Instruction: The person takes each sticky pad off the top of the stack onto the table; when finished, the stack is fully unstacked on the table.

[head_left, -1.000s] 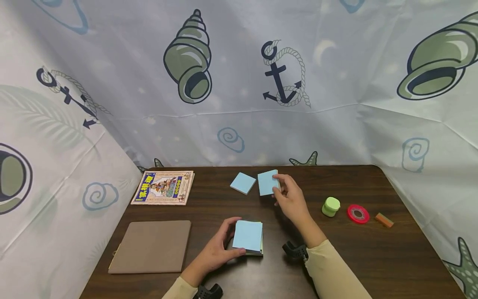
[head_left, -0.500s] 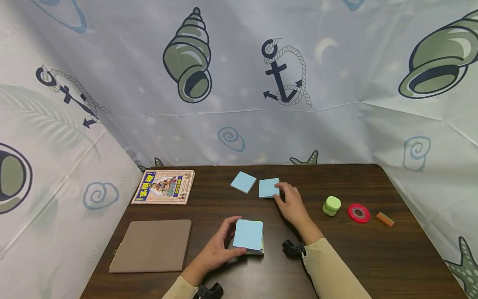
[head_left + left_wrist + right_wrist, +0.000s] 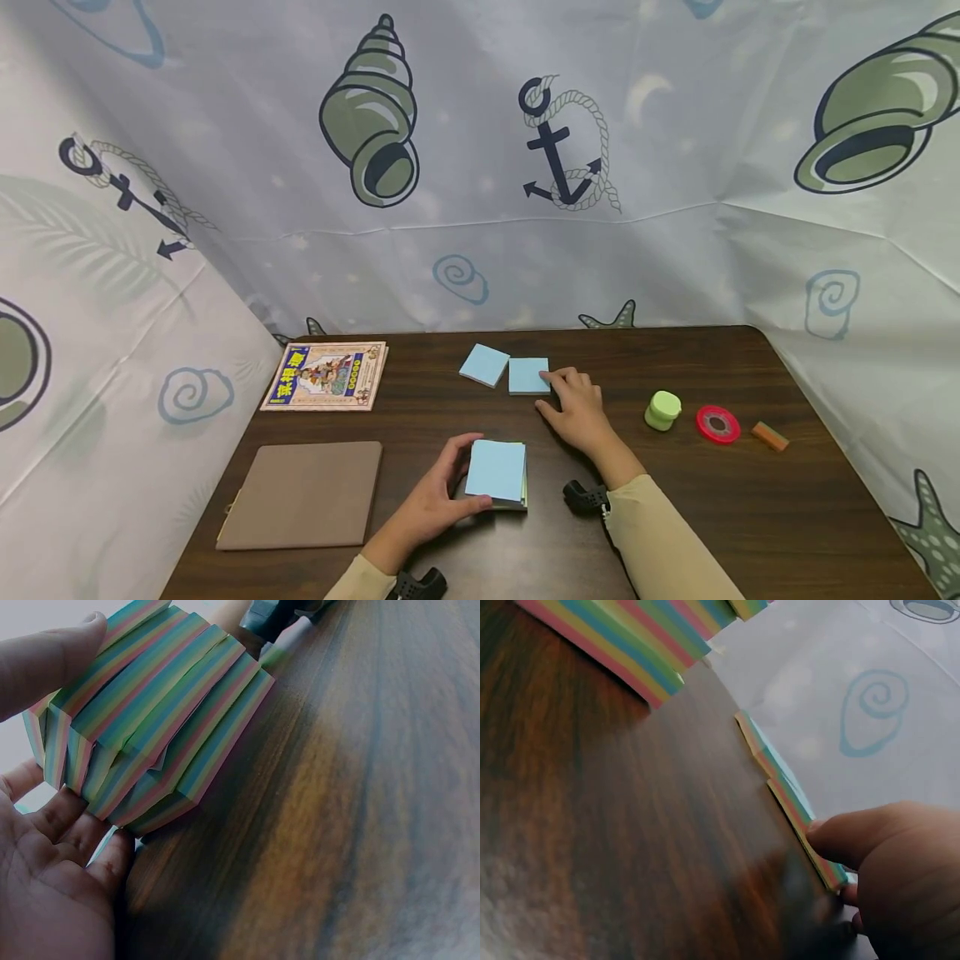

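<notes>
Two hands are at work on my feed, both down on the dark brown wooden table (image 3: 675,500). My left hand (image 3: 435,504) grips the thick stack of blue-topped sticky notes with rainbow-striped edges (image 3: 497,472) near the front middle of the table: the thumb lies along its near edge and the fingers curl round its left side. From the left wrist camera I see that stack's striped edges fanned and uneven (image 3: 150,712), with fingertips (image 3: 67,817) pressed against its side and the thumb on top. My right hand (image 3: 573,408) rests farther back, its fingers fairly straight and slightly spread, the forefinger tip touching the right edge of a thin blue sticky-note pad lying flat (image 3: 528,376). The right wrist camera shows a fingertip (image 3: 855,836) pressed against that pad's striped edge (image 3: 795,817). Just left of it, touching or nearly so, lies a second thin blue pad turned at an angle (image 3: 483,365). At the table's left sit a flat brown notebook (image 3: 300,493) and, behind it, a colourful picture book (image 3: 326,376). To the right of my right hand stand a small light-green round container (image 3: 663,411), a red ring-shaped tape roll (image 3: 717,424) and a small orange block (image 3: 770,436), set apart in a row.
</notes>
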`<state>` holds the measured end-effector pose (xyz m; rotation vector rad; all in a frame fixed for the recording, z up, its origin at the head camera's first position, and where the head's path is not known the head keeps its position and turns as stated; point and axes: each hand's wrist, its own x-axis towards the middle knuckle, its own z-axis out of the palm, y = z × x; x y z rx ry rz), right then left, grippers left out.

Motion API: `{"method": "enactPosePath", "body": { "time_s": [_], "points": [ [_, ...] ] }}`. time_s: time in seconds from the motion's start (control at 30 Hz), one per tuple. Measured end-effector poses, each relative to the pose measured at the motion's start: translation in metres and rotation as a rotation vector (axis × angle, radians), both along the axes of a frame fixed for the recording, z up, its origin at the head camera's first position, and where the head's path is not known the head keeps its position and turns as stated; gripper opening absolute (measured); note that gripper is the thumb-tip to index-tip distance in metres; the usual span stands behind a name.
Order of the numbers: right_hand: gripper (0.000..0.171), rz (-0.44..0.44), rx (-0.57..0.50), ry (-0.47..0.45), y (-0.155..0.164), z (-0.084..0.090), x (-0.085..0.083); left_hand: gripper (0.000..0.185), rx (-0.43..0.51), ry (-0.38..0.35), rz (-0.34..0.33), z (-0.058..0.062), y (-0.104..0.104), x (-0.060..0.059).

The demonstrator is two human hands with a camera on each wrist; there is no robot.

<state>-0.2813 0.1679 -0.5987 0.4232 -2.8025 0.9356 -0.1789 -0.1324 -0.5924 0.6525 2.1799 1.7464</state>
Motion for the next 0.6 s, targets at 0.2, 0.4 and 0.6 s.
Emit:
{"method": "enactPosePath", "body": {
  "time_s": [0.2, 0.4, 0.6],
  "points": [
    [0.064, 0.065, 0.043, -0.012, 0.0028, -0.0012, 0.0011, 0.092, 0.005, -0.004, -0.014, 0.0014, 0.0011, 0.0004],
    [0.065, 0.091, 0.046, -0.026, 0.0036, -0.0004, 0.0004, 0.091, 0.019, 0.019, -0.018, 0.0033, 0.0013, -0.0005],
    [0.065, 0.094, 0.056, -0.058, 0.0045, -0.0003, 0.0001, 0.09, 0.003, 0.046, -0.011, -0.0015, -0.0006, -0.0015]
  ]
}}
